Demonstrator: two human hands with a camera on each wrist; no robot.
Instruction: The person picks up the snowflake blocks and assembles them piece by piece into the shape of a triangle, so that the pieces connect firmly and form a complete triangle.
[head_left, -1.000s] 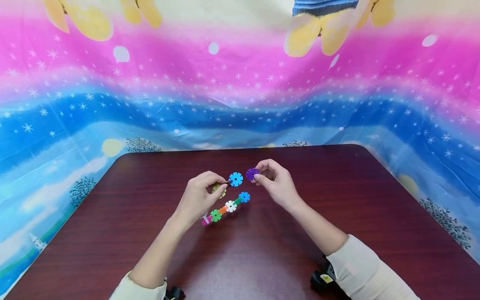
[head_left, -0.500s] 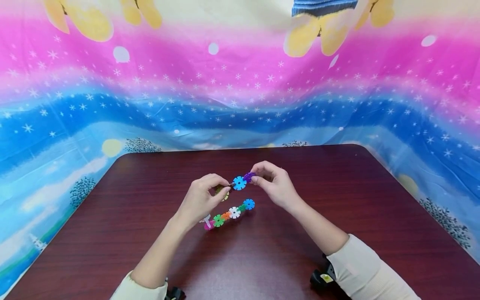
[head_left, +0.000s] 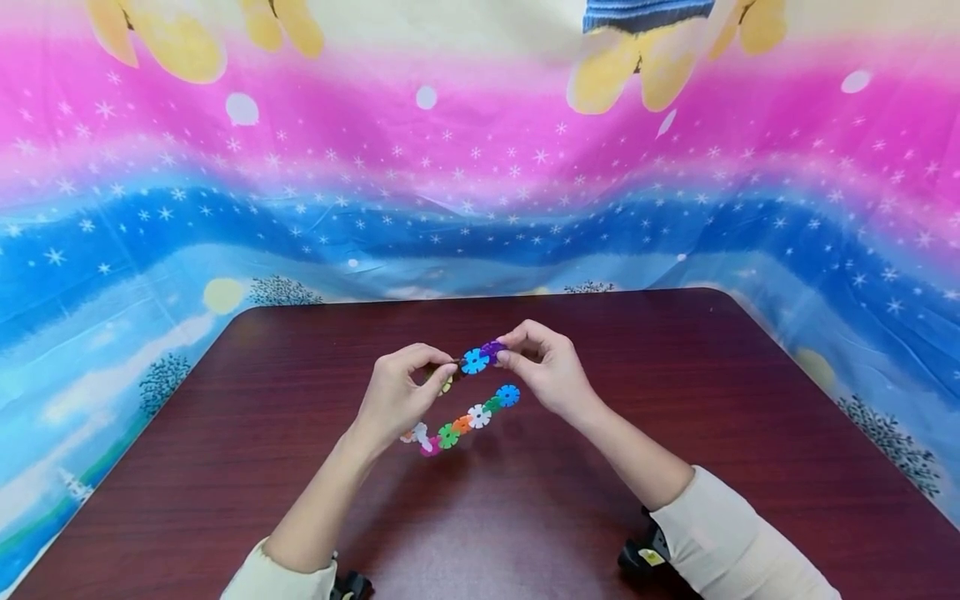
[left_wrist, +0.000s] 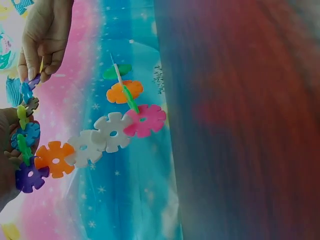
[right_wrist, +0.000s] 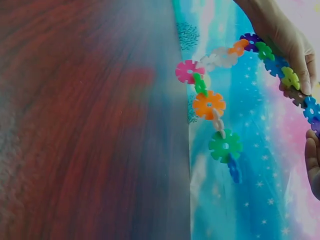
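Raised over the table is a chain of notched plastic snowflake discs. My left hand point(head_left: 397, 387) pinches a brown disc point(right_wrist: 294, 96) of it between thumb and fingers. Beyond that disc is a light blue disc point(head_left: 474, 362). My right hand point(head_left: 551, 371) pinches a purple disc point(head_left: 491, 351), which meets the light blue disc at its edge. The rest of the chain hangs from my left hand in a curve, with an orange disc point(left_wrist: 55, 159), a pink disc point(left_wrist: 145, 121) and a white disc point(head_left: 480, 416). A blue disc point(head_left: 507, 395) ends it. My left hand partly hides the chain in the head view.
The dark red-brown table point(head_left: 570, 508) spreads beneath both hands. Behind it hangs a pink and blue patterned cloth point(head_left: 480, 183). Black wrist devices point(head_left: 643, 557) sit at the cream sleeves point(head_left: 738, 533).
My right hand has brought the purple disc leftward from a small gap to the edge of the light blue disc. The hanging end of the chain has swung a little to the right.
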